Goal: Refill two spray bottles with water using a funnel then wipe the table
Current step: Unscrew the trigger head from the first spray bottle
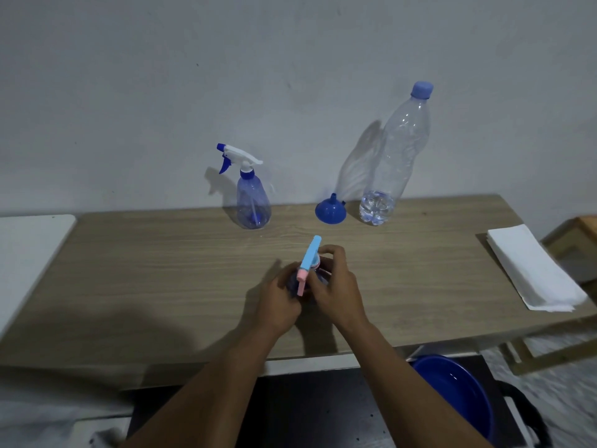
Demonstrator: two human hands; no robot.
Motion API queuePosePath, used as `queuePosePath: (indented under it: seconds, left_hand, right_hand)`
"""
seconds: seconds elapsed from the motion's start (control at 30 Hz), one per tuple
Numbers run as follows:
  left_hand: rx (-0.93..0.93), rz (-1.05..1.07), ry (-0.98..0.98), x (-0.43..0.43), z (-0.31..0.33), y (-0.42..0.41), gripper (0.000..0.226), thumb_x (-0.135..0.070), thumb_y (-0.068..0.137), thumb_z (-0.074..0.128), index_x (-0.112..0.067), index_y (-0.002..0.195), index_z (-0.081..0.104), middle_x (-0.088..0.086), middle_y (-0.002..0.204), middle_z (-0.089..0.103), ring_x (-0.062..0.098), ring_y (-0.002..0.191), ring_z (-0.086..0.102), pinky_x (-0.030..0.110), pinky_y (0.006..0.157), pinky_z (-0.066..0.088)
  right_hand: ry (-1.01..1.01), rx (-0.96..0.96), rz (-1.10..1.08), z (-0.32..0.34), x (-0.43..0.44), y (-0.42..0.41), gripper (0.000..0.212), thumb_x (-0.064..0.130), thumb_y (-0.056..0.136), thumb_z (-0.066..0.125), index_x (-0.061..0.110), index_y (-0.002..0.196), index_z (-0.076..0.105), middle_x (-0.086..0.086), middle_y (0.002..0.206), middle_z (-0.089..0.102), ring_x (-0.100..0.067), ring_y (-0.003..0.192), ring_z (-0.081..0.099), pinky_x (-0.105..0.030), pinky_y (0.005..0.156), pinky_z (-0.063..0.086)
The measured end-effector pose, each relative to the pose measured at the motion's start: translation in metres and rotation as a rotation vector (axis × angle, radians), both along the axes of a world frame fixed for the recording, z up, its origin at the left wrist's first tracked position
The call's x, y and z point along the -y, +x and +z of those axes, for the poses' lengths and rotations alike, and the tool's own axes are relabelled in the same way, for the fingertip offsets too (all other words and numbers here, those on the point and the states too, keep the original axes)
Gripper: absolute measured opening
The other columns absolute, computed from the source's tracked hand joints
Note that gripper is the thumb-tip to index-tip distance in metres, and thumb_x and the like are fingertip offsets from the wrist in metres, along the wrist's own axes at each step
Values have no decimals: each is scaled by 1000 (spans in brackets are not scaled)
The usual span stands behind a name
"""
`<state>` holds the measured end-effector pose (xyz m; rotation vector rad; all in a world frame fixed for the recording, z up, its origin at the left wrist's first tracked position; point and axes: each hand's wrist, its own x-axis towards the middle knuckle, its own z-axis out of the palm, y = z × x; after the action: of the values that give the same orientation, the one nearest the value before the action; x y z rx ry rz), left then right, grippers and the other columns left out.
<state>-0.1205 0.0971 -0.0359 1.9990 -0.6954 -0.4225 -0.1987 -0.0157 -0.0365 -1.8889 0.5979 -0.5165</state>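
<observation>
Presently the small spray bottle point(309, 265) is held near the middle of the table point(161, 270). Its body is gripped by the left hand point(277, 302) and its collar pinched by the right hand point(332, 286). Whether it is being opened or closed cannot be told. The second spray bottle point(253, 202), funnel point(330, 211) and water bottle point(392, 163) stand well apart behind. Wiping seems left to do, as the towels point(533, 270) lie folded at the right edge. Most room is judged leftward.

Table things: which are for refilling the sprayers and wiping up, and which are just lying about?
For the job: held spray bottle, blue-and-white spray bottle, funnel, water bottle, folded paper towels.
Lying about: blue basin below the table, white surface at left.
</observation>
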Motion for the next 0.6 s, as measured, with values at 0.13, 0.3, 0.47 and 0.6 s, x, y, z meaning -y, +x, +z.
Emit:
queuePosePath:
  seconds: [0.13, 0.3, 0.47, 0.6]
  left_hand:
    - [-59, -36, -6, 1, 3, 1, 44, -4, 82, 71, -25, 120, 61, -19, 98, 63, -8, 87, 58, -3, 72, 41]
    - [2, 6, -19, 1, 3, -1, 40, -1, 84, 67, -33, 106, 60, -27, 80, 57, -24, 76, 54, -5, 63, 37]
    - [39, 10, 47, 2, -1, 2, 50, 8, 82, 57, -20, 124, 62, -11, 97, 66, -12, 75, 56, -2, 68, 41]
    - [67, -6, 23, 0, -3, 2, 51, 6, 81, 62, -20, 126, 61, -11, 101, 65, -9, 78, 54, -4, 72, 40]
  right_hand:
    - [-5, -12, 69, 2, 2, -1, 33, 38, 97, 61, 34, 128, 51, 15, 110, 68, -1, 103, 66, -35, 83, 62]
    - [-39, -24, 43, 7, 2, -5, 36, 28, 99, 57, 51, 123, 45, 27, 105, 67, 1, 97, 68, -22, 77, 58]
    - [-62, 28, 87, 11, 2, -11, 57, 16, 94, 55, 35, 145, 38, 22, 118, 65, -9, 107, 66, -32, 87, 58]
    - [-125, 75, 157, 16, -1, -19, 82, 27, 90, 65, 29, 159, 21, 39, 135, 47, 7, 124, 52, -6, 93, 42]
